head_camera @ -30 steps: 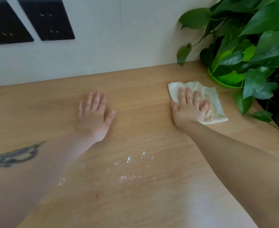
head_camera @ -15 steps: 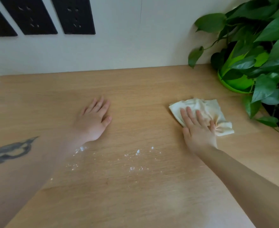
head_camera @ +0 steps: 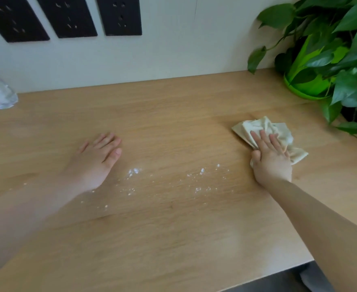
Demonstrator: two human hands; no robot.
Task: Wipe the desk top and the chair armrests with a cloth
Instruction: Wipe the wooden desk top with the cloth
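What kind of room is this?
Probably a home or office work corner: a wooden desk against a wall, black wall sockets above it, and a potted plant at the right.

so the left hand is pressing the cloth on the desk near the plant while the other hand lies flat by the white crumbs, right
Not quite: in the head view it is the right hand that presses the cloth on the desk near the plant. The left hand is the one lying flat by the white crumbs.
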